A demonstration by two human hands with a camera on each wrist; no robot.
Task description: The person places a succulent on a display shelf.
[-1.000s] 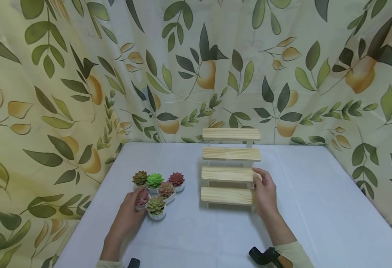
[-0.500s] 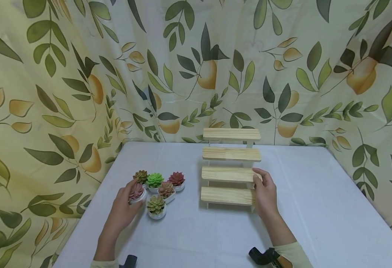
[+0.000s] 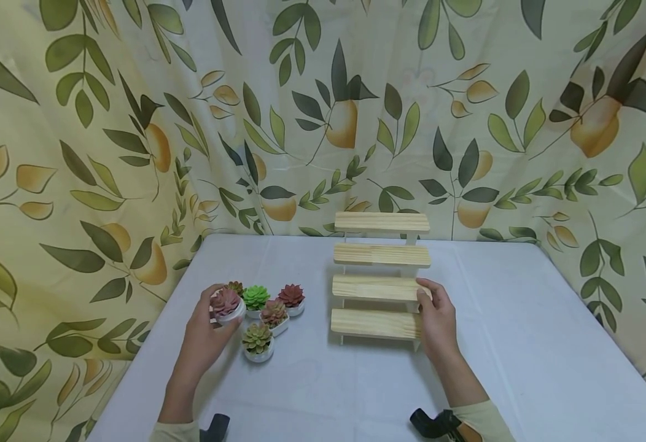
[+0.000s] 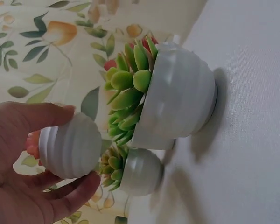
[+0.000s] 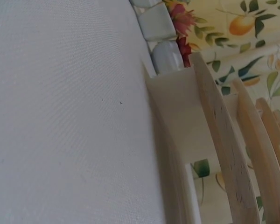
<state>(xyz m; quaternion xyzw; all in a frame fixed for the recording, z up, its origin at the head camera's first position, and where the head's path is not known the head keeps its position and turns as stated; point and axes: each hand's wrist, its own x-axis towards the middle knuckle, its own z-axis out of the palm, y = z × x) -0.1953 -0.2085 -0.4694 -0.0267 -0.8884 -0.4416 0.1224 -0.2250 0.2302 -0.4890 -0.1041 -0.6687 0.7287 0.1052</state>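
- The left hand (image 3: pixel 204 334) has its thumb and fingers curved round the white pot (image 4: pixel 70 147) of a pink succulent (image 3: pixel 226 302), with only a pot's breadth between them
- That pink succulent is held up clear of the bench (image 3: pixel 328 387), at the left edge of the plant group, partly covering an olive-brown succulent (image 3: pixel 236 286) in the head view
- The right hand (image 3: pixel 439 322) grips the right end of a wooden stand (image 3: pixel 378 286), thumb and fingers nearly closed at the second board from the bottom
- The wooden stand has four boards stepping up toward the back and stands on the bench, well apart from the plants
- Also on the bench, close together: a bright green succulent (image 3: pixel 256 296), a dark red succulent (image 3: pixel 291 295), a brownish-pink succulent (image 3: pixel 274 312) and, nearest the person, a pale green succulent (image 3: pixel 257 339)
- Behind hangs a leaf-and-fruit printed cloth (image 3: pixel 411 123)
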